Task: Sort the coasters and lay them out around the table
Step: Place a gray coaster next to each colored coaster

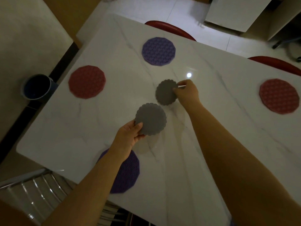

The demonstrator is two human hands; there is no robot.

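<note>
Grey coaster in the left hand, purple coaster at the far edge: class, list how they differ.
The grey coaster has a scalloped rim; the purple coaster has a faceted one. The grey is held in the left hand, off the table; the purple lies flat on it. Grey looks plain, purple patterned. Both are flat and roundish.

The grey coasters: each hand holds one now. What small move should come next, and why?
Probably the right hand should carry its grey coaster to the bare far edge of the table by the red chair and lay it flat. The red coasters and purple coasters already lie at other edges, while the left hand holds the second grey coaster.
</note>
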